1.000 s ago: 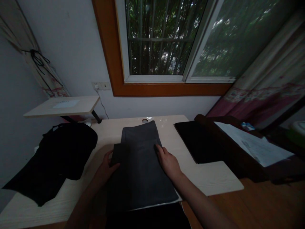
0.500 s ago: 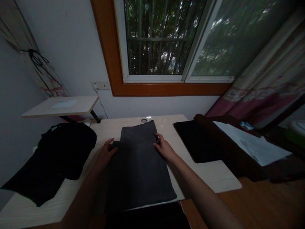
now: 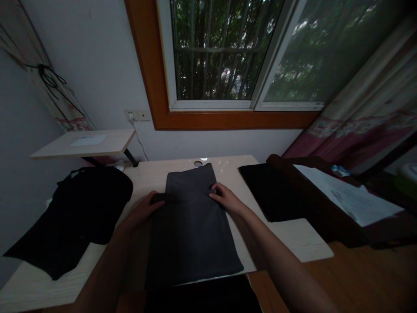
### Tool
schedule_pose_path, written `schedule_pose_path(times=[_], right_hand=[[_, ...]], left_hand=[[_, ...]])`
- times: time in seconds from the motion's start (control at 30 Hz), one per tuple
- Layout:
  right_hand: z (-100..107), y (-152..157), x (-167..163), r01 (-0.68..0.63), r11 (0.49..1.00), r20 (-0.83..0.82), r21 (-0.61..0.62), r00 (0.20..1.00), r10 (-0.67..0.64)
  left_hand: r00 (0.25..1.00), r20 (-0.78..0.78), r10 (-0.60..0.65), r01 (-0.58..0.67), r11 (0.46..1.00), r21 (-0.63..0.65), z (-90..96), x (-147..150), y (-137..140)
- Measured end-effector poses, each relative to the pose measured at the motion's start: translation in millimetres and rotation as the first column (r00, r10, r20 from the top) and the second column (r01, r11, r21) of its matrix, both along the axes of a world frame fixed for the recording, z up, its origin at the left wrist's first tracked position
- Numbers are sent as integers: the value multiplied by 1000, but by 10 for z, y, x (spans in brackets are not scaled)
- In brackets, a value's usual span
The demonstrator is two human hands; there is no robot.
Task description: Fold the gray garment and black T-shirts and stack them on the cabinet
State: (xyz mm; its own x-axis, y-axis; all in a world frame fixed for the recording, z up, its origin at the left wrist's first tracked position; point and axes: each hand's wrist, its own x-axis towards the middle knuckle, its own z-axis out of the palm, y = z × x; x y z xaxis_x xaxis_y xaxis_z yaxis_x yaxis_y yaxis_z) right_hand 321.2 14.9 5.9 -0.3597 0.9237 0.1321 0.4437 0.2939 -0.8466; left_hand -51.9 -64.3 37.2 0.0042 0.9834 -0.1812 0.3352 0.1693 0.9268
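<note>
A folded dark grey cloth [image 3: 192, 239], perhaps a garment, lies on the pale wooden desk [image 3: 150, 174] in front of me. Its narrower part points toward the window, and the wider layer reaches the desk's front edge. My left hand [image 3: 148, 208] pinches the left corner of the upper layer's far edge. On the opposite side, my right hand [image 3: 225, 198] grips the matching right corner, a bit of cloth raised between thumb and fingers. A black cloth item [image 3: 87, 208], maybe a garment, rests left of my left forearm.
A raised shelf [image 3: 114, 145] with a paper stands at the back left, under a wall socket [image 3: 137, 115] with a cable. To the right are a flat black item [image 3: 270, 191] and a dark brown surface bearing a large sheet of paper [image 3: 342, 195]. A window is ahead.
Both hands have closed more firmly on the cloth's corners. The left fingers have shifted slightly right, and a bit of cloth now stands up at the right hand. The view has shifted slightly.
</note>
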Motion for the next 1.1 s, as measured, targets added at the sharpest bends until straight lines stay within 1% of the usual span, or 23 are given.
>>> schedule_pose_path(times=[0.1,0.2,0.27,0.37,0.5,0.57,0.6,0.67,0.73,0.83,0.9,0.97,1.0,1.07,1.1], right_hand=[[42,84,11,-75,997,69,33,995,72],[65,163,29,-104,994,126,29,987,99],[70,204,41,-89,996,134,-8,987,90],[56,246,51,-50,996,121,-71,991,58],[-13,268,36,40,992,88,-123,996,-29],[-62,259,23,84,986,61,-146,995,-76],[-85,247,17,97,984,44,-152,995,-91],[-117,211,9,104,982,-2,-155,994,-106],[-122,155,9,95,981,-51,-168,993,-105],[-63,27,22,74,970,-95,-232,991,-98],[13,-92,33,34,966,-108,-255,992,-64],[102,-235,43,-21,974,-111,-224,994,-4],[143,-311,47,-54,982,-99,-179,994,37],[209,-458,53,-134,990,-21,-37,991,133],[230,-523,55,-178,984,34,25,984,177]], left_hand=[[990,-112,80,-82,997,-14,53,26,52],[990,-124,66,-70,997,-30,105,59,89],[991,-118,59,-63,998,-29,132,88,95],[985,-134,104,-106,994,-1,130,129,92],[976,-171,133,-131,991,25,7,147,119],[967,-179,181,-171,983,68,-73,143,143],[963,-166,212,-199,976,92,-104,141,151],[961,-82,263,-254,962,103,-132,141,149],[965,44,259,-261,964,51,-114,146,116],[965,195,174,-170,985,-39,-40,154,12],[961,246,124,-113,992,-55,5,159,-77],[956,278,91,-79,995,-53,39,162,-166],[954,292,72,-61,997,-45,52,162,-208],[953,303,25,-18,999,-27,76,156,-278],[955,297,1,6,1000,-22,88,151,-304]])
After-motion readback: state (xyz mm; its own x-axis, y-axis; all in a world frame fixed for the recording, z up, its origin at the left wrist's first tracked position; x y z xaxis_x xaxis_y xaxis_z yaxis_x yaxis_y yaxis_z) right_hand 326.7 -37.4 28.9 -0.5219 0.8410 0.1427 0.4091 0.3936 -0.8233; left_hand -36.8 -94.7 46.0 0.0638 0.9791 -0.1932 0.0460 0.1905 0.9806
